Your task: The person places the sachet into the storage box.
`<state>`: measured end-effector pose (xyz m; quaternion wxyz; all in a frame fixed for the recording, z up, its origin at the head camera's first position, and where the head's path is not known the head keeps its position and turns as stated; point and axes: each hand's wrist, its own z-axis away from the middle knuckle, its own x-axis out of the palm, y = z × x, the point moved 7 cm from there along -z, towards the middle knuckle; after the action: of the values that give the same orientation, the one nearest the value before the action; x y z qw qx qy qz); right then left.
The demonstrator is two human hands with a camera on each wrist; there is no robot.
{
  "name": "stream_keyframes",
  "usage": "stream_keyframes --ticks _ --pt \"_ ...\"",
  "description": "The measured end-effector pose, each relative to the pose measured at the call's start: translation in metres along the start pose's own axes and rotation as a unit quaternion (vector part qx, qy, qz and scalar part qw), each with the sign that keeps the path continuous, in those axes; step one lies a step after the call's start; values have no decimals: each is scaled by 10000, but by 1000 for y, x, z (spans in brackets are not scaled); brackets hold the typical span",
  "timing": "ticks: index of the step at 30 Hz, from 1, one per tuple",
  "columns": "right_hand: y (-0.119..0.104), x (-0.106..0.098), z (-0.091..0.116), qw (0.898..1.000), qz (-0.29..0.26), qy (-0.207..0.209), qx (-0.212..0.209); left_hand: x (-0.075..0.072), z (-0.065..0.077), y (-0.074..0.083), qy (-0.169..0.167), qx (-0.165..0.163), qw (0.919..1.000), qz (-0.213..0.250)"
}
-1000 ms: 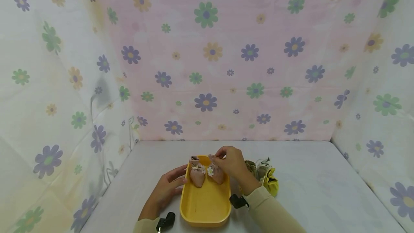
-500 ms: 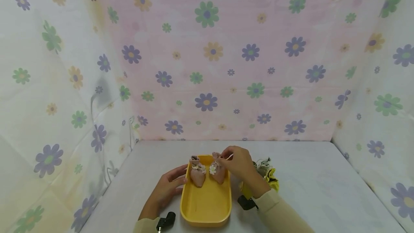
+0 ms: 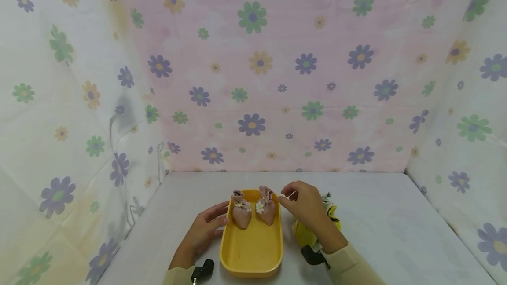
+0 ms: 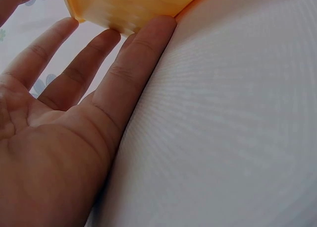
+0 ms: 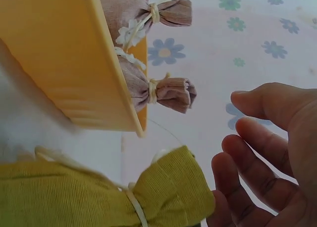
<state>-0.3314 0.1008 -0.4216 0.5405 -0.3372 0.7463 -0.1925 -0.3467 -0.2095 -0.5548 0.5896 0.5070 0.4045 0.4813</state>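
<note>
Two small dusty-pink drawstring pouches, a left pouch (image 3: 241, 216) and a right pouch (image 3: 267, 212), lie side by side at the far end of a yellow tray (image 3: 251, 254). Each has a white flower at its tied neck. My left hand (image 3: 207, 228) rests against the tray's left wall; in the left wrist view its fingertips (image 4: 161, 26) touch the tray, fingers extended. Just off the tray's right rim, my right hand (image 3: 304, 201) holds nothing, fingers loosely bent. Below it in the right wrist view is an olive-yellow pouch (image 5: 168, 192) tied with a cord.
Beside the tray, partly hidden under my right forearm, sits a group of yellow and green pouches (image 3: 304, 234). The white table (image 3: 380, 223) is enclosed by flower-print cloth walls (image 3: 277, 100). A black wrist camera (image 3: 313, 255) hangs by my right sleeve.
My right hand has let go of the right pink pouch's neck and drawn away to the right, past the tray's rim. The left hand stays against the tray.
</note>
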Motion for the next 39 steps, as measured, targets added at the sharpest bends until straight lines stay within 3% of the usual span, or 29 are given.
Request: stream_keyframes --ticks 16,29,39 --pt "9 -27 22 9992 261 262 149 -2 -1 -1 -18 30 9999 -95" --pt "21 -39 28 9916 1289 54 15 -1 1 -1 -30 45 9999 -98" --pt "39 -32 32 9873 1538 -396 22 -1 0 -2 -19 36 9999 -118"
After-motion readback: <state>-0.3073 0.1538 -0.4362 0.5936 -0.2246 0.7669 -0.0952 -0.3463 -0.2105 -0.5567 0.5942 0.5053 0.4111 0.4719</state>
